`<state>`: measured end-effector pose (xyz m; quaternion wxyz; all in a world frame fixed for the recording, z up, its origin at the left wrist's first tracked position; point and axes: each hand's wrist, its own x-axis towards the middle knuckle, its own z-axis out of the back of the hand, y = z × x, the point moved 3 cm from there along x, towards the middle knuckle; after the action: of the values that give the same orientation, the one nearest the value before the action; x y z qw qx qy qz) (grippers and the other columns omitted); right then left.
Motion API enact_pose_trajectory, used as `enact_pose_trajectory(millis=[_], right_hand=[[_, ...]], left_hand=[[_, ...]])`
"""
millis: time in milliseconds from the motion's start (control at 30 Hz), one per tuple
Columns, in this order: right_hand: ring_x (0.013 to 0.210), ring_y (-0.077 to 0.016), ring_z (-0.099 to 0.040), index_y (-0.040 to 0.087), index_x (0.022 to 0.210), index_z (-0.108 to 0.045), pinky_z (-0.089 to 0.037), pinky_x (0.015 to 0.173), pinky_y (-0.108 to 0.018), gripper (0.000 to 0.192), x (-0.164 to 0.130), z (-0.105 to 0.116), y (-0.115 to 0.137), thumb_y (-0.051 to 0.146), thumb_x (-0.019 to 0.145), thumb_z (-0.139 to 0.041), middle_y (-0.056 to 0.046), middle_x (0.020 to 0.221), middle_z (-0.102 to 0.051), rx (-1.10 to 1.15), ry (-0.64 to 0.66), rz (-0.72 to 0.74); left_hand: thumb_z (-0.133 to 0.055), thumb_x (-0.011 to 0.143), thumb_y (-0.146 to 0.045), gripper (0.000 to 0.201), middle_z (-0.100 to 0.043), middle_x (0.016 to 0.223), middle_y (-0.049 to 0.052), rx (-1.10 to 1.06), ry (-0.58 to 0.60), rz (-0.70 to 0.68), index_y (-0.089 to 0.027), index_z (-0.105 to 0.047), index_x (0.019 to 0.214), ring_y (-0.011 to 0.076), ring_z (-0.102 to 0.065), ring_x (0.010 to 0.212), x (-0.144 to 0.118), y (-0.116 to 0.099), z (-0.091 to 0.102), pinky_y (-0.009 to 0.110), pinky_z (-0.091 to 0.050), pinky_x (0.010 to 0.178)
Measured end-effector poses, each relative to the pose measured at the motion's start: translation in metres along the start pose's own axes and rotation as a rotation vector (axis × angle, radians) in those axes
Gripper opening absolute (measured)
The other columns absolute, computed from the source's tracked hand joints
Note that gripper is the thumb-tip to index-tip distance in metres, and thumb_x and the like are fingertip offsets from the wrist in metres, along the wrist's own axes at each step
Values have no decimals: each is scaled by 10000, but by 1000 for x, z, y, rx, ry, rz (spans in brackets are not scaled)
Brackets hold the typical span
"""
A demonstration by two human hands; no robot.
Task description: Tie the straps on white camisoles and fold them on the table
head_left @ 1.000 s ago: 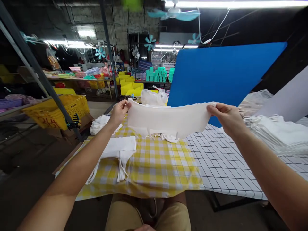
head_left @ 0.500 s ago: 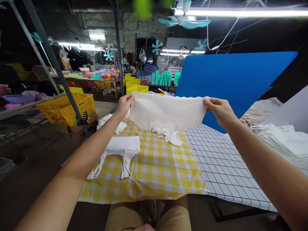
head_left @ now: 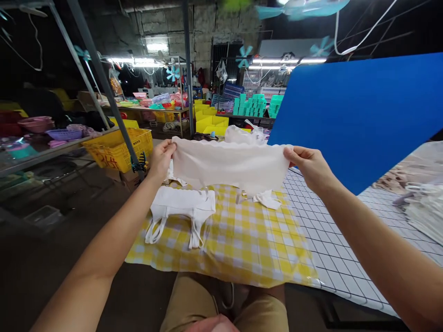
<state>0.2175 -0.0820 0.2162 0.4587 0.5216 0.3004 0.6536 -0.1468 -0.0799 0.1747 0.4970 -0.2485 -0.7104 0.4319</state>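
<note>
Our left hand and right hand pinch the white scalloped-edge fabric garment taut by its corners; between our pinches it could sag, dangling straps snagging below.

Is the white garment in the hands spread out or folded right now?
Spread out: the left hand and right hand pinch opposite top corners of the white garment, stretched above the table.

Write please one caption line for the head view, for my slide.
Left hand and right hand stretch a white garment above a yellow checked cloth, beside a folded white garment.
</note>
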Motion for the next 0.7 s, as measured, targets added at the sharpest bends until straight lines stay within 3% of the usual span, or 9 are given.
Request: enact_pose_trajectory(millis=[233,333,400,500,600,700], right_hand=[[556,-131,-512,195,556,-560,-418,552,-264,407,-37,-77,1,577,693,-594,8,543,-539,90,326,-59],[549,-120,-484,183,559,-538,-400,550,-252,419,-48,-108,-14,570,719,-557,11,547,-526,121,400,-115],[548,-116,-468,177,574,-532,-390,553,-248,422,-50,-132,-38,564,740,-518,10,553,-521,113,440,-146],[523,-113,-451,177,547,-481,-368,526,-237,415,-44,-173,-94,515,783,-434,15,521,-485,-58,434,-230],[507,-117,-462,182,500,-423,-344,502,-226,361,-36,-209,-151,380,801,-406,16,480,-463,-302,382,-324],[525,-129,-484,178,488,-439,-311,500,-230,323,-30,-232,-189,291,789,-431,-4,493,-506,-443,371,-355]], left_hand=[[-629,616,-282,152,-517,560,-42,60,-149,115,-163,-542,656,81,-470,498,-27,-11,96,172,-380,481],[-661,568,-319,211,-544,551,-34,94,-136,210,-173,-544,667,100,-486,482,-32,0,127,197,-404,476],[-663,553,-347,251,-573,573,-27,148,-118,290,-173,-552,694,110,-505,490,-32,24,143,209,-419,487],[-589,597,-383,268,-613,613,-4,369,-41,426,-155,-576,736,142,-552,543,-32,81,154,228,-435,525],[-471,687,-321,209,-647,656,30,884,66,474,-146,-586,683,175,-594,638,-33,139,153,226,-423,562],[-474,705,-268,189,-665,670,60,1081,122,491,-151,-595,619,209,-609,686,-33,175,146,238,-401,576]])
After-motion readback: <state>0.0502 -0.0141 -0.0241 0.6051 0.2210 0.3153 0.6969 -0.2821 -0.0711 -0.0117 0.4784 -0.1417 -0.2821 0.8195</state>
